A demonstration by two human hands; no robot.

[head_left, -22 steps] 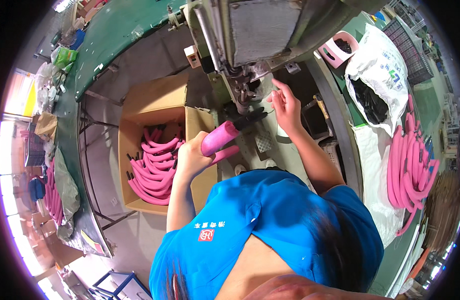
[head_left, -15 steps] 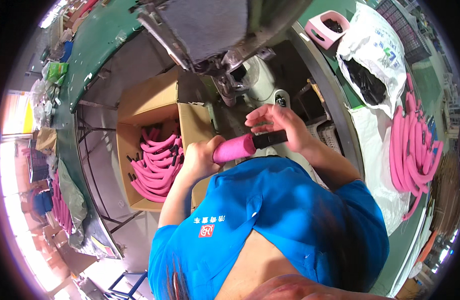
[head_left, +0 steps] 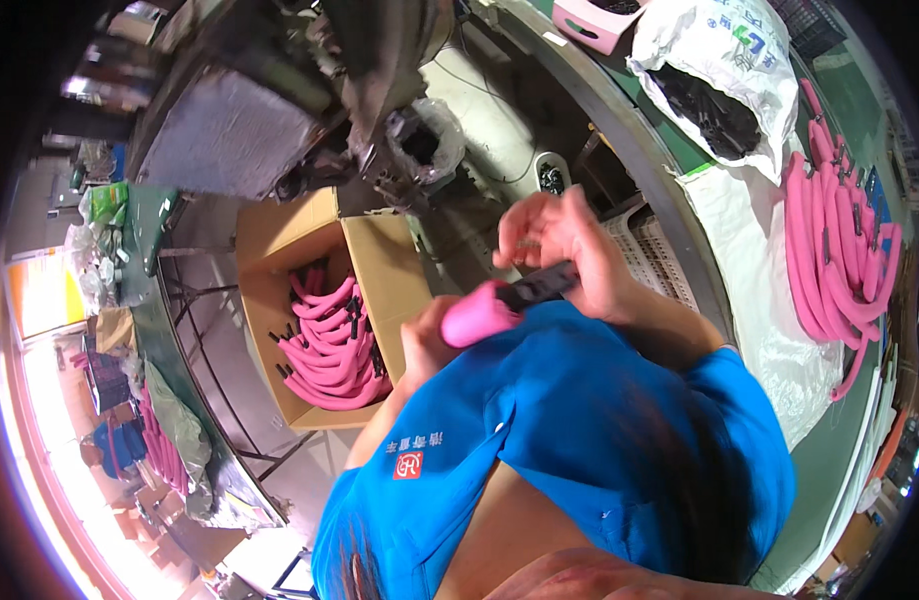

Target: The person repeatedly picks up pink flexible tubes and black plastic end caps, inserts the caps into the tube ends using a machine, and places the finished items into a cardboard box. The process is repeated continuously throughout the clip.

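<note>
Head view: worn on the head, looking steeply down, close over the blue shirt (head_left: 579,420).
Lens: fisheye, edges curving toward the rim.

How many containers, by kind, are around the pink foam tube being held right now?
Cardboard box, holding pink tubes: 1
White sack, holding black parts: 1
Pink bin, at the top edge: 1
Total: 3
The left hand and right hand hold the pink foam tube by its black end.
</note>
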